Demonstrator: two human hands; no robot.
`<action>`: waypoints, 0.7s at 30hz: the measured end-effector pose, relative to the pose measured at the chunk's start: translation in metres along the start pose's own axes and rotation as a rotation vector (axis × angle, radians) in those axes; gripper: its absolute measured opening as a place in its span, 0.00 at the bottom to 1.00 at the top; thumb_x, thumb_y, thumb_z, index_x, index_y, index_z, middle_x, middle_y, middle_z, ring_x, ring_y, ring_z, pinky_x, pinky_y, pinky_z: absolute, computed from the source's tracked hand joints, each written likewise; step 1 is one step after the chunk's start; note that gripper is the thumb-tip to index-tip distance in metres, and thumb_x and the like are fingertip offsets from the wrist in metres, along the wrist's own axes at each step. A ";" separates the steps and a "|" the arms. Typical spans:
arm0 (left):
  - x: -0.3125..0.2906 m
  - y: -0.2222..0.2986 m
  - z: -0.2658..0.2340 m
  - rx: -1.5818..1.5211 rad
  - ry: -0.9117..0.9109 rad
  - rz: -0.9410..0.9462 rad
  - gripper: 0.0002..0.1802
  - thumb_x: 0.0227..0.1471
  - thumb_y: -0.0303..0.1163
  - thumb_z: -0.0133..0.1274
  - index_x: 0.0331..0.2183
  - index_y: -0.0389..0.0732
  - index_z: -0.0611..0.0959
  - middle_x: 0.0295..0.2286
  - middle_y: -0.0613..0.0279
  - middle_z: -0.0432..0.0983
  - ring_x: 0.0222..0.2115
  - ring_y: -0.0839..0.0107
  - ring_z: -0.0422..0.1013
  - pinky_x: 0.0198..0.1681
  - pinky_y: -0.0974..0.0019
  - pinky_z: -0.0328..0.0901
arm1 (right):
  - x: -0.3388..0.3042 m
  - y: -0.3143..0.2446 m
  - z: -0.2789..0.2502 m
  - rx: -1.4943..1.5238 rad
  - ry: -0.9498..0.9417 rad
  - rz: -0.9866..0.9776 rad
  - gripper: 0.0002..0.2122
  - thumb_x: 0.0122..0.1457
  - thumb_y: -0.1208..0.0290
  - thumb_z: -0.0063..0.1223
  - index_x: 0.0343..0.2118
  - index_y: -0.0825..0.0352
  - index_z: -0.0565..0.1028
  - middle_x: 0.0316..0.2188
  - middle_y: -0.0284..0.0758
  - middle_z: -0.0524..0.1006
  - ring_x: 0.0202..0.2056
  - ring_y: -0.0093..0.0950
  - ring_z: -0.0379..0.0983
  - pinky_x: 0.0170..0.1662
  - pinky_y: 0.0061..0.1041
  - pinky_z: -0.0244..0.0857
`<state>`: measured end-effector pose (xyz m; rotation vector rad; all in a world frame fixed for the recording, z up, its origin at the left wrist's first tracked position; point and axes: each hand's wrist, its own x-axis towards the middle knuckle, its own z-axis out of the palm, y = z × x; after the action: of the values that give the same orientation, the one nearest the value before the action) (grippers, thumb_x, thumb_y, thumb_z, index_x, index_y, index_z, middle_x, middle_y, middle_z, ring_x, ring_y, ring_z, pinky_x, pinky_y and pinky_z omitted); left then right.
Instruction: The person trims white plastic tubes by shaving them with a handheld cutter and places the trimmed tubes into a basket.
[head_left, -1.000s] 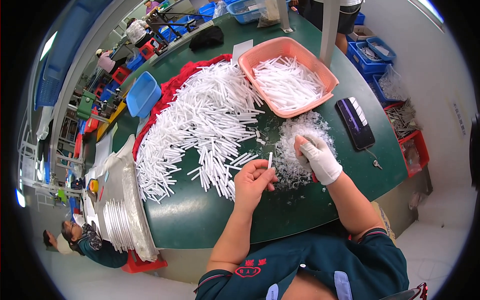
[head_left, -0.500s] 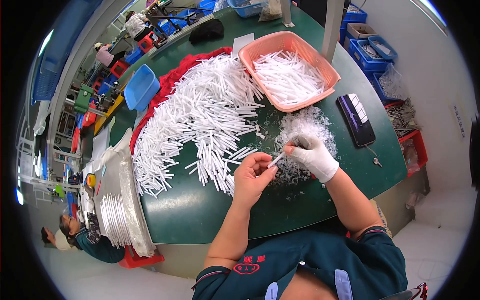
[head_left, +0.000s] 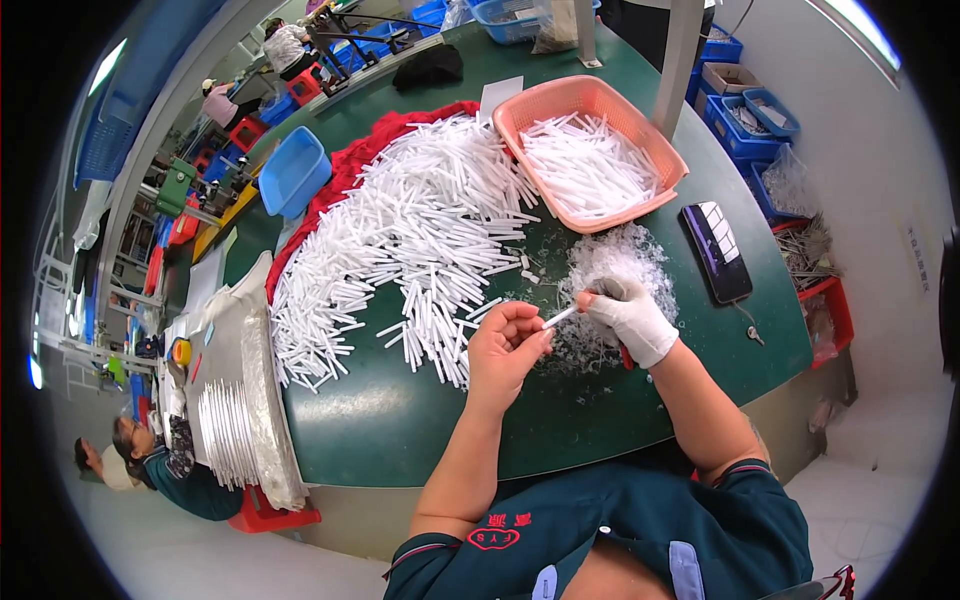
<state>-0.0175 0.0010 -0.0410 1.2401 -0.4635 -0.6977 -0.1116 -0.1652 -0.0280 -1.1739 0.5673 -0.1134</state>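
Tube [head_left: 561,317], slim and white, is pinched in both grips: bare left hand [head_left: 503,355], gloved right hand [head_left: 634,322], near translucent scraps [head_left: 622,255].

bright white light reaches me from high strip lights [head_left: 108,66], glaring in pale panes on the smartphone [head_left: 716,254] and glossing the green tabletop [head_left: 380,440]; heaped white tubes [head_left: 405,235] nearly wash together, lines bowing toward the black rim.

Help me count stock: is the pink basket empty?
The pink basket is partly filled: white sticks lie inside, bare wall showing above them.
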 end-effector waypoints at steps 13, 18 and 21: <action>0.001 -0.001 0.003 -0.117 0.037 0.009 0.17 0.44 0.16 0.54 0.39 0.35 0.72 0.30 0.59 0.74 0.28 0.75 0.72 0.33 0.75 0.69 | -0.004 0.005 0.012 -0.009 -0.042 -0.089 0.10 0.53 0.69 0.57 0.31 0.70 0.71 0.15 0.24 0.65 0.14 0.13 0.56 0.16 0.15 0.48; 0.004 -0.005 0.000 -0.192 0.048 -0.012 0.15 0.45 0.18 0.54 0.38 0.35 0.75 0.29 0.59 0.75 0.27 0.74 0.72 0.32 0.75 0.68 | -0.004 0.005 0.011 0.019 -0.057 -0.092 0.10 0.52 0.68 0.57 0.31 0.69 0.71 0.17 0.24 0.66 0.15 0.13 0.57 0.17 0.14 0.49; 0.003 -0.009 0.000 -0.232 0.040 -0.050 0.11 0.46 0.19 0.54 0.36 0.35 0.77 0.28 0.60 0.76 0.26 0.75 0.71 0.31 0.74 0.66 | -0.007 0.005 0.013 -0.039 -0.099 -0.067 0.10 0.52 0.68 0.58 0.31 0.68 0.72 0.18 0.23 0.66 0.17 0.12 0.58 0.18 0.13 0.50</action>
<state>-0.0174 -0.0025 -0.0495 1.0478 -0.3095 -0.7456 -0.1126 -0.1499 -0.0262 -1.2293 0.4445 -0.1009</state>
